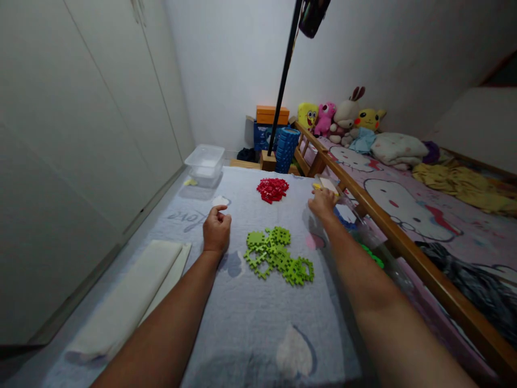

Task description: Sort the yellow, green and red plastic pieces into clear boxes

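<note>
At far right corner of worktop (250,328), yellow piece (317,186) just beyond right hand (322,203), at its fingertips; long axis unclear, partly covered. Right hand nearer, fingers bent; cannot tell whether they grip. Left hand (217,230) well apart toward left edge, loosely curled, nothing visible in it, palm hidden. Between hands, toward far edge, red pile (272,190); green pile (278,256) nearer middle. Clear tub (204,161) at far left corner.

Dim light, soft shadows, dark stretched edges
</note>
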`<state>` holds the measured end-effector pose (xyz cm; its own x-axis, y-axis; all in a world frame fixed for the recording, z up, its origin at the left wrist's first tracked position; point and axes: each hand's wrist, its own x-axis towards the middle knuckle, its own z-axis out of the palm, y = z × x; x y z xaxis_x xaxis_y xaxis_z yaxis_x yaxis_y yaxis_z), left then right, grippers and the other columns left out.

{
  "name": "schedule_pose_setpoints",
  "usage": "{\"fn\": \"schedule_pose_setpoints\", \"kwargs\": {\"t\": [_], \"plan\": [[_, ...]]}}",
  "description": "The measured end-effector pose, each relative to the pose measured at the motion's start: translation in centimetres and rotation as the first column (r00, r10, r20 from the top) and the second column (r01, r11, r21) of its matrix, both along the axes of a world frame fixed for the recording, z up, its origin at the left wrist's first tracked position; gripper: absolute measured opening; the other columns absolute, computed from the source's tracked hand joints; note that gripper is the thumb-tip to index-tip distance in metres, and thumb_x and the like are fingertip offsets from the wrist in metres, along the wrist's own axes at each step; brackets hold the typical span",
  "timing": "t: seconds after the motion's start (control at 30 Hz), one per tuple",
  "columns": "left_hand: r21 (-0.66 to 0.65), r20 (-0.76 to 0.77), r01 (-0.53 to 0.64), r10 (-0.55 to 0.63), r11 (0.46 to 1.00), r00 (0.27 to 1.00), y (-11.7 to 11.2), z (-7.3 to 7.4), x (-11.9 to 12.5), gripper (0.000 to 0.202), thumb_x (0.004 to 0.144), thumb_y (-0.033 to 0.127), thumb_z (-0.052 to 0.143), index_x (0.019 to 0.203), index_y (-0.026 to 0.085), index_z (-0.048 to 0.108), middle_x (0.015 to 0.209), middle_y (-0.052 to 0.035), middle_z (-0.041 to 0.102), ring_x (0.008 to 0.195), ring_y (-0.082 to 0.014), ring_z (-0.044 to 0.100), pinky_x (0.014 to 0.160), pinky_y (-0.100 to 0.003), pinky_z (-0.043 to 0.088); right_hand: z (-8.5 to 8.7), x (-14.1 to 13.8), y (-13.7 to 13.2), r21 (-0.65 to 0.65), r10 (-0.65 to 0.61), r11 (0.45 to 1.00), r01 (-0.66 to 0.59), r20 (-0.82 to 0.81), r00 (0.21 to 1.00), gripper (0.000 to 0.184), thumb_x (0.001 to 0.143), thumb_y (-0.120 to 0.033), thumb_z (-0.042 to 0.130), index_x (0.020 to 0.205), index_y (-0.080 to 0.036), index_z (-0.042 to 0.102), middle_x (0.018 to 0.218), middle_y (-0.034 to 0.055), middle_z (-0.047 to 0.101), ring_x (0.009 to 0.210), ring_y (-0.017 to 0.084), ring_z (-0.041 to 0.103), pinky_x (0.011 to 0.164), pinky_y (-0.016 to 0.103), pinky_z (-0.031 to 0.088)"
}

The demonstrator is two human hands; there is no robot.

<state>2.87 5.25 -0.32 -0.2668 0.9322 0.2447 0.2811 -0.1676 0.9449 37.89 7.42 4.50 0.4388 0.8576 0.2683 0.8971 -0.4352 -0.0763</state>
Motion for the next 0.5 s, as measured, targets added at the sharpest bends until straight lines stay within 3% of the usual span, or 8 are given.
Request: {"fn": "schedule_pose_setpoints", "kwargs": {"t": [0.2,0.5], "plan": [[-0.003,0.012,0.010,-0.010,1.000,1.000,0.1,-0.1,0.0,0.029,0.074,0.029,0.057,0.100,0.019,0.064,0.061,0.0074,0.046,0.058,-0.0144,0.048,0.066,-0.026,0.039,0.6,3.9,2.2,-0.159,-0.103,0.981,0.108,0.039,0.994,0.049,0.091,-0.026,0.053,0.136,-0.018,0.069,0.139,0.0219,0.058,0.136,0.040,0.046,0.114,0.060,0.029],[-0.003,-0.006,0.003,-0.003,1.000,1.000,0.2,-0.3,-0.1,0.031,0.075,0.030,0.057,0.103,0.018,0.066,0.063,0.0068,0.048,0.059,-0.0138,0.049,0.066,-0.025,0.041,0.4,4.4,2.5,-0.227,-0.095,0.968,0.106,0.059,0.994,0.047,0.092,-0.023,0.050,0.134,-0.013,0.069,0.140,0.0225,0.055,0.134,0.039,0.047,0.112,0.061,0.032]]}}
